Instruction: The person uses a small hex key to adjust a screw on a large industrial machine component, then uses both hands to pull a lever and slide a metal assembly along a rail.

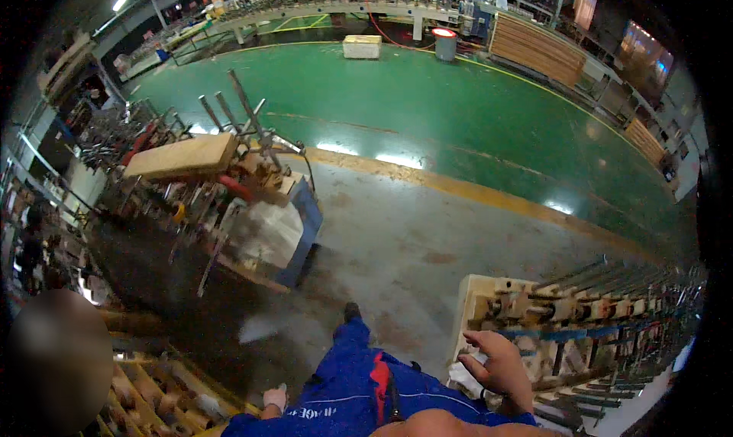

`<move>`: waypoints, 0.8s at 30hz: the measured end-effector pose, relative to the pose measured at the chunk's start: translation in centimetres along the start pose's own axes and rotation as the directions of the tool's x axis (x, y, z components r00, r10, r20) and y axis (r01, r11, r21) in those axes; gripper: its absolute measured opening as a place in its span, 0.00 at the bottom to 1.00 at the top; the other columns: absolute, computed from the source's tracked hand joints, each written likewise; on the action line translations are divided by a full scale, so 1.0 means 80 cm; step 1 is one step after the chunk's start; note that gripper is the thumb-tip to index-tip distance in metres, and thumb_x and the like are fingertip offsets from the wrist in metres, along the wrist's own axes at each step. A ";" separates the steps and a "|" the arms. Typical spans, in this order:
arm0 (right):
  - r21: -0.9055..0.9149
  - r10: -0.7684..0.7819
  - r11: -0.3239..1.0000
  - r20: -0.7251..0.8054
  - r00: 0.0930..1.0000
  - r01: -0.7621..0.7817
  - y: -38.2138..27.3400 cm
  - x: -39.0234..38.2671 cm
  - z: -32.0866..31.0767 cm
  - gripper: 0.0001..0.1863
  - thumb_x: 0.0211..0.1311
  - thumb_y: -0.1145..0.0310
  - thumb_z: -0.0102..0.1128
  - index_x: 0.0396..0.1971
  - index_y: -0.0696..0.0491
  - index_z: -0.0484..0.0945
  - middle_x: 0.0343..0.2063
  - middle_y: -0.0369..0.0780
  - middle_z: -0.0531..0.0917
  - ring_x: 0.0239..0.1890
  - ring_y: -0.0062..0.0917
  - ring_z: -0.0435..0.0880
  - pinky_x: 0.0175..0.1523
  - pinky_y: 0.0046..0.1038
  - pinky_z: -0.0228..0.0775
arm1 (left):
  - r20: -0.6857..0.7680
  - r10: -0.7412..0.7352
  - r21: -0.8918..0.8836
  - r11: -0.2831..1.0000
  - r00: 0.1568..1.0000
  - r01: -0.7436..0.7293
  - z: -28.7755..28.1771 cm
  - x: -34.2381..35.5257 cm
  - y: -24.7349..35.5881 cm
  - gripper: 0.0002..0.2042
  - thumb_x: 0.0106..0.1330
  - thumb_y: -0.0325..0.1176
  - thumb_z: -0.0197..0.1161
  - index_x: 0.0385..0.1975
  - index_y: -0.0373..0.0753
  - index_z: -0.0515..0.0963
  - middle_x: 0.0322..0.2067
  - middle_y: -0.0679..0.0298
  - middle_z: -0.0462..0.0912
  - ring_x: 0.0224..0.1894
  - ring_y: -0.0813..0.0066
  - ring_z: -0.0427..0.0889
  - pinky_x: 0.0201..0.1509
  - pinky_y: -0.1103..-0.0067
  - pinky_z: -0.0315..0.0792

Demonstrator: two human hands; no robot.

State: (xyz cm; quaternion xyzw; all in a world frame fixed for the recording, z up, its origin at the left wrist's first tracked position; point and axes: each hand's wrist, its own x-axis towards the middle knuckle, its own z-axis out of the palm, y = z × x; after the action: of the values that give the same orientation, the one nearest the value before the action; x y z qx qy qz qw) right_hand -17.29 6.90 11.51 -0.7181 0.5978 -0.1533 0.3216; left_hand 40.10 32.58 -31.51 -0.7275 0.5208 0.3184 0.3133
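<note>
My right hand (492, 364) hangs beside a pale wooden rack (474, 296) fitted with rows of metal rods, its thumb and fingers apart and slightly bent. A crumpled white item (464, 374) shows just below those fingers; whether they touch it is unclear. My left hand (274, 400) is low at my left side, fingers curled around something small and greyish that I cannot make out. Near it is a yellow slotted rack (143, 368) holding wooden pieces. My blue-clad leg (347, 338) extends forward on the grey floor.
A blue cart (305, 223) with metal parts and a wooden board (179, 154) stands ahead-left. Beyond a yellow floor line lies a green floor (427, 109), with a pale block (362, 48), a grey bin (445, 49), stacked timber (534, 48) and long machinery along the back.
</note>
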 end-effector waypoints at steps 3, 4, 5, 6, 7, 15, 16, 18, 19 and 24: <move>-0.081 0.094 0.992 -0.037 0.995 -0.097 0.007 0.118 0.009 0.28 0.61 0.57 0.72 0.58 0.53 0.79 0.47 0.47 0.87 0.52 0.44 0.85 0.57 0.41 0.77 | -0.245 0.027 -0.194 0.978 0.969 -0.076 -0.215 0.113 0.067 0.14 0.71 0.37 0.55 0.48 0.39 0.82 0.42 0.48 0.88 0.44 0.48 0.88 0.49 0.56 0.79; -0.041 0.142 0.989 -0.030 0.989 -0.144 0.011 0.155 0.013 0.30 0.62 0.55 0.70 0.61 0.53 0.77 0.50 0.47 0.86 0.54 0.45 0.84 0.60 0.42 0.75 | -0.330 0.090 -0.243 0.954 0.940 -0.177 -0.289 0.171 0.084 0.13 0.70 0.39 0.56 0.39 0.38 0.84 0.40 0.50 0.88 0.42 0.48 0.87 0.50 0.54 0.77; -0.050 0.181 0.982 -0.016 0.983 -0.182 0.022 0.197 0.016 0.30 0.62 0.55 0.69 0.61 0.53 0.77 0.51 0.47 0.86 0.54 0.45 0.84 0.60 0.42 0.75 | -0.592 0.066 -0.239 0.938 0.803 -0.253 -0.342 0.243 0.118 0.16 0.73 0.42 0.55 0.32 0.38 0.85 0.36 0.51 0.87 0.41 0.48 0.86 0.49 0.56 0.77; -0.066 0.227 0.972 0.006 0.974 -0.226 0.033 0.233 0.029 0.30 0.63 0.55 0.69 0.62 0.53 0.77 0.52 0.47 0.86 0.55 0.45 0.84 0.61 0.42 0.74 | -0.595 0.109 -0.421 0.802 0.796 -0.424 -0.516 0.191 0.194 0.20 0.75 0.47 0.53 0.36 0.37 0.84 0.31 0.49 0.84 0.41 0.44 0.84 0.49 0.56 0.76; -0.075 0.248 0.967 0.060 0.967 -0.243 0.032 0.266 0.029 0.30 0.63 0.55 0.69 0.62 0.53 0.77 0.53 0.47 0.85 0.55 0.45 0.84 0.61 0.42 0.74 | -0.722 0.320 -0.139 0.801 0.613 -0.582 -0.575 0.245 0.213 0.23 0.76 0.52 0.53 0.38 0.36 0.83 0.29 0.47 0.83 0.41 0.44 0.83 0.48 0.56 0.75; -0.073 0.433 0.901 0.145 0.890 -0.427 0.072 0.565 0.019 0.31 0.62 0.56 0.70 0.62 0.53 0.76 0.54 0.49 0.85 0.57 0.46 0.83 0.61 0.43 0.75 | -0.770 0.513 -0.529 -0.846 0.378 0.070 -1.129 0.275 0.443 0.48 0.70 0.70 0.50 0.79 0.38 0.52 0.79 0.54 0.51 0.79 0.55 0.53 0.81 0.57 0.46; -0.051 0.430 0.902 0.159 0.889 -0.428 0.079 0.611 0.009 0.30 0.62 0.56 0.70 0.62 0.53 0.77 0.54 0.49 0.85 0.56 0.46 0.83 0.61 0.43 0.75 | -0.771 0.509 -0.529 -0.847 0.383 0.061 -1.173 0.280 0.456 0.50 0.68 0.73 0.50 0.79 0.38 0.52 0.80 0.54 0.48 0.80 0.55 0.50 0.82 0.56 0.43; -0.092 0.402 0.915 0.150 0.903 -0.392 0.096 0.709 -0.016 0.30 0.61 0.56 0.71 0.61 0.53 0.77 0.54 0.49 0.85 0.56 0.46 0.83 0.61 0.43 0.75 | -0.766 0.500 -0.529 -0.847 0.404 0.048 -1.247 0.295 0.468 0.52 0.65 0.76 0.50 0.79 0.39 0.53 0.80 0.55 0.48 0.80 0.54 0.49 0.82 0.55 0.43; -0.121 0.385 0.921 0.143 0.912 -0.370 0.099 0.770 -0.031 0.31 0.61 0.56 0.71 0.61 0.53 0.77 0.54 0.49 0.85 0.56 0.46 0.83 0.61 0.43 0.75 | -0.763 0.497 -0.526 -0.849 0.413 0.049 -1.283 0.312 0.469 0.52 0.64 0.76 0.52 0.79 0.40 0.54 0.79 0.55 0.51 0.79 0.52 0.52 0.81 0.53 0.46; -0.258 0.086 0.965 0.114 0.990 -0.054 0.059 1.073 -0.103 0.30 0.62 0.56 0.70 0.62 0.53 0.77 0.55 0.49 0.84 0.57 0.45 0.82 0.62 0.42 0.74 | -0.850 0.383 -0.423 -0.906 0.362 -0.035 -1.433 0.394 0.434 0.50 0.66 0.73 0.54 0.78 0.40 0.55 0.78 0.54 0.56 0.77 0.51 0.57 0.78 0.52 0.55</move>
State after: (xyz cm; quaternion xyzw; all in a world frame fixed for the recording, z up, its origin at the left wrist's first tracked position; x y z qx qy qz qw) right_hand -5.38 -77.89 0.52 -0.7401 0.6163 -0.0190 0.2686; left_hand 30.61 -84.37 8.18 -0.0658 0.2117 0.7307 -0.6457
